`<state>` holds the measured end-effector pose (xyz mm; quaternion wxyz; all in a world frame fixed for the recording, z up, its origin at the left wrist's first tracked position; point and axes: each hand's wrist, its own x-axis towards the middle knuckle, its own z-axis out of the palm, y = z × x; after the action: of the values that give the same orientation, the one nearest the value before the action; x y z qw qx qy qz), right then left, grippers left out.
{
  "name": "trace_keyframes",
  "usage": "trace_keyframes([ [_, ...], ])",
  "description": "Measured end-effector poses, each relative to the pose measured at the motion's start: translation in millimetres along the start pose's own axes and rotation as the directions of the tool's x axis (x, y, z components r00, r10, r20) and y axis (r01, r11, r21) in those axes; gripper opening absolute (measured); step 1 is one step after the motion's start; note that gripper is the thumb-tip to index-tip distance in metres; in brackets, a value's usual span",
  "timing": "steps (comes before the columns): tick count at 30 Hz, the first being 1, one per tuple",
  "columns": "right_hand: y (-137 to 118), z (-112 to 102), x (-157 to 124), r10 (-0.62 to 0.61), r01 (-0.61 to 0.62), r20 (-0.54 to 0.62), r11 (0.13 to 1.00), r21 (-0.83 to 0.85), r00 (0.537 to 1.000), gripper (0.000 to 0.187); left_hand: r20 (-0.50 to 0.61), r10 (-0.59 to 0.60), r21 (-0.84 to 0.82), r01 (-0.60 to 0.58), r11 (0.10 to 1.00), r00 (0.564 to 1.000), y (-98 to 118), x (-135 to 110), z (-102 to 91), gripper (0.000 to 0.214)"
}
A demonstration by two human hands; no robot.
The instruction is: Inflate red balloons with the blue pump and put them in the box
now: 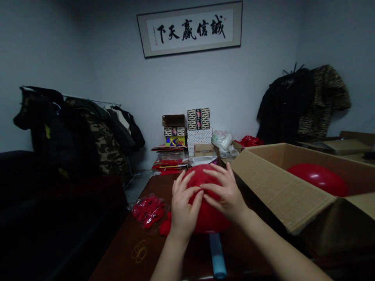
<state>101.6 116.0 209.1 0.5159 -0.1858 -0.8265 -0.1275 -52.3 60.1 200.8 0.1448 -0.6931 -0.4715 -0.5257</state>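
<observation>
"Where's the thing in hand?"

"A red balloon (206, 205), blown up, right at the hands, at twelve o'clock on a dark wooden table (117, 257)."

"And the grip?"

"Clamped on it. The left hand (183, 207) and right hand (225, 191) press in from either side, fingers spread, with the fingertips nearly meeting on the front of the balloon."

"What's closest around them?"

"A light-blue tube (217, 255) sticks out from under the balloon at six o'clock. Loose rubber bands (139, 251) lie at seven, and a clear bag of limp red balloons (148, 210) at nine."

"And on the right?"

"At three o'clock, an open cardboard box (281, 187) with a second red balloon (318, 179) inside."

"Further back?"

"Stacked printed boxes (199, 125) and a white plastic bag (222, 139) at twelve, under framed calligraphy (189, 29) on the wall. Coats on a rack (84, 132) hang at ten, and a black jacket (284, 105) at two."
</observation>
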Motion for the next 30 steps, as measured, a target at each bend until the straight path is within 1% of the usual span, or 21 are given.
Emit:
trace_keyframes([
  [3, -3, 1, 0, -0.024, 0.022, -0.043, 0.999, -0.035, 0.999, 0.017, 0.002, -0.018, -0.017, 0.018, 1.000, 1.000, 3, -1, 2.0, 0.014],
  [7, -5, 5, -4, -0.063, 0.057, -0.091, 0.996, -0.068, 0.994, 0.021, -0.025, -0.076, 0.020, 0.077, 0.997, 0.997, 9, -1, 4.0, 0.008],
  [11, -3, 10, -8, -0.080, 0.074, -0.095, 0.995, -0.070, 0.992, 0.025, -0.034, -0.102, 0.018, 0.103, 0.995, 0.994, 10, 2, 4.5, 0.002],
  [14, -1, 11, -9, -0.085, 0.083, -0.089, 0.996, -0.032, 0.992, 0.030, 0.003, -0.117, 0.011, 0.117, 0.993, 0.993, 6, 5, 3.5, 0.005],
  [18, -1, 11, -7, -0.109, 0.109, -0.031, 0.994, 0.006, 0.994, 0.032, 0.099, -0.099, -0.016, 0.101, 0.995, 0.990, 1, 6, 0.9, 0.010],
  [20, -3, 9, -6, -0.106, 0.107, -0.017, 0.994, 0.015, 0.994, 0.031, 0.105, -0.087, -0.030, 0.091, 0.995, 0.991, 1, 6, -0.6, 0.008],
  [23, -7, 8, -4, -0.072, 0.073, -0.052, 0.997, 0.015, 0.996, 0.030, 0.080, -0.082, -0.031, 0.085, 0.996, 0.993, 5, 6, -2.3, 0.006],
  [26, -9, 7, -3, -0.060, 0.061, -0.060, 0.998, 0.024, 0.996, 0.027, 0.071, -0.085, 0.010, 0.085, 0.996, 0.994, 8, 5, -3.5, 0.010],
  [30, -8, 4, -5, -0.046, 0.049, -0.051, 0.997, 0.057, 0.998, 0.020, 0.116, -0.066, 0.057, 0.059, 0.997, 0.991, 9, 3, -4.5, 0.015],
])
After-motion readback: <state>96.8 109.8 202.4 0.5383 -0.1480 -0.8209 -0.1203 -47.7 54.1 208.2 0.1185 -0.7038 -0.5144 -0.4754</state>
